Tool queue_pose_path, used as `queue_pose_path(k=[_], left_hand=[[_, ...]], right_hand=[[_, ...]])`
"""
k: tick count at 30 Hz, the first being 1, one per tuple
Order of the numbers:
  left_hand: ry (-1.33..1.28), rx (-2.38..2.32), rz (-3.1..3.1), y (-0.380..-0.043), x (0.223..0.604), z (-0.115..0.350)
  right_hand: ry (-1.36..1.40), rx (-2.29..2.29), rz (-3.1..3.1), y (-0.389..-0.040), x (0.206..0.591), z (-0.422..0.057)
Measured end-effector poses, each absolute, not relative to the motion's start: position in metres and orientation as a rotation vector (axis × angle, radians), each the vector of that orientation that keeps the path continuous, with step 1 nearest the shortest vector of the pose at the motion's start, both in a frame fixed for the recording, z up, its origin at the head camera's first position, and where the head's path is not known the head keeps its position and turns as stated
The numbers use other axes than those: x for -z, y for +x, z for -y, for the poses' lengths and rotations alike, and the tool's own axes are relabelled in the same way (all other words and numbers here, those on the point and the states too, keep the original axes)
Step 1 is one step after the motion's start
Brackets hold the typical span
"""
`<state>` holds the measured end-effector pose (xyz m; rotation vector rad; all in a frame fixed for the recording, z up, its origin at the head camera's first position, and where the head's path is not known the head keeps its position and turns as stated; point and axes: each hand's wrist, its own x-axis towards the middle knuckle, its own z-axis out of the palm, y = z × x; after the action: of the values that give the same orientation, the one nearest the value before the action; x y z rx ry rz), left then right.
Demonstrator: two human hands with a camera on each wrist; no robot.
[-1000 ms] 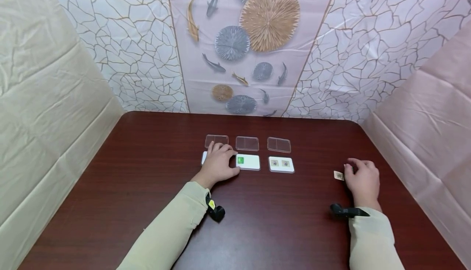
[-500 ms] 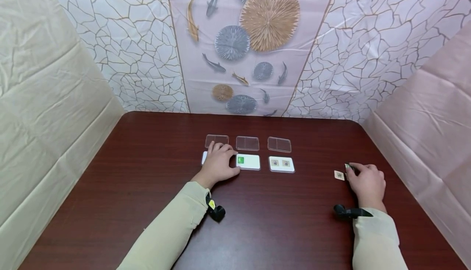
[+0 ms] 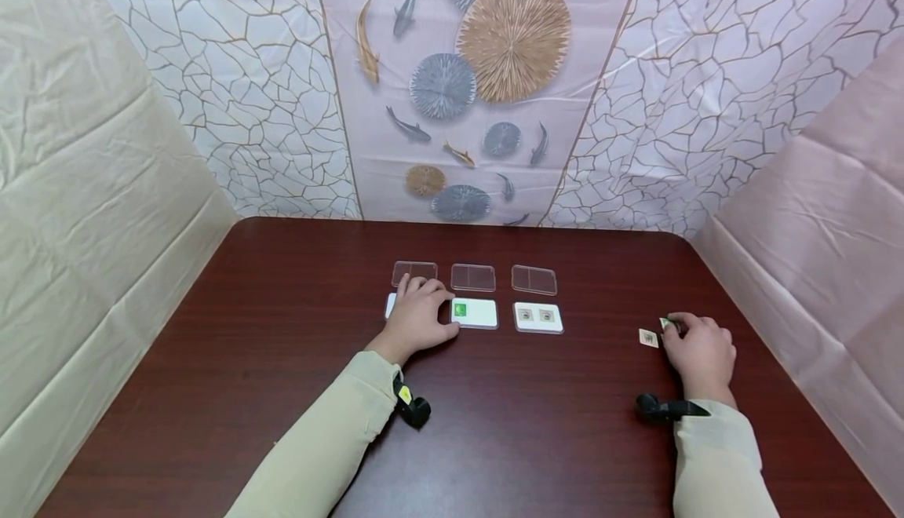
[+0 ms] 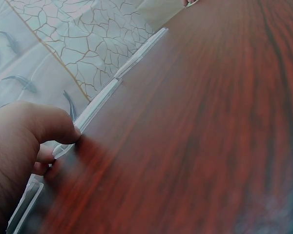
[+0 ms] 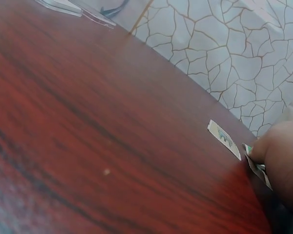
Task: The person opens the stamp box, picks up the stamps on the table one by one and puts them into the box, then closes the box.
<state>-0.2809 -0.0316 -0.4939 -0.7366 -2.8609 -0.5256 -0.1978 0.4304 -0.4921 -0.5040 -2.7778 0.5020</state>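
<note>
My left hand (image 3: 417, 314) holds the left end of the middle flat white case (image 3: 482, 313), thumb at its near corner and finger at the far one. A green stamp (image 3: 461, 310) lies in that case. Another white case (image 3: 391, 306) is mostly hidden behind this hand. The right case (image 3: 528, 326) has two beige stamps (image 3: 547, 316) side by side. At the right, my right hand (image 3: 702, 353) pinches a small green stamp (image 3: 665, 322) between thumb and fingers. Beside the thumb a loose beige stamp (image 3: 648, 338) lies on the table.
Behind the cases, clear plastic lids lie in a row: one at the left (image 3: 415, 268), one in the middle (image 3: 473, 277) and one at the right (image 3: 534, 279). The dark wooden table (image 3: 537, 424) ends at patterned cloth (image 3: 621, 180) at the back.
My right hand has shifted slightly right and toward me, uncovering more of the beige stamp and bringing the green stamp into sight. My left hand stays on the middle case.
</note>
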Motion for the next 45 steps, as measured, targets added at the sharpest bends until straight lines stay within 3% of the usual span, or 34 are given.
queue_pose_path(k=[17, 45], left_hand=[[-0.738, 0.523, 2.838, -0.282, 0.498, 0.032], [-0.744, 0.496, 2.863, -0.281, 0.494, 0.032]], right_hand=[[-0.627, -0.763, 2.474, -0.201, 0.491, -0.418], [-0.034, -0.774, 2.313, -0.229, 0.497, -0.321]])
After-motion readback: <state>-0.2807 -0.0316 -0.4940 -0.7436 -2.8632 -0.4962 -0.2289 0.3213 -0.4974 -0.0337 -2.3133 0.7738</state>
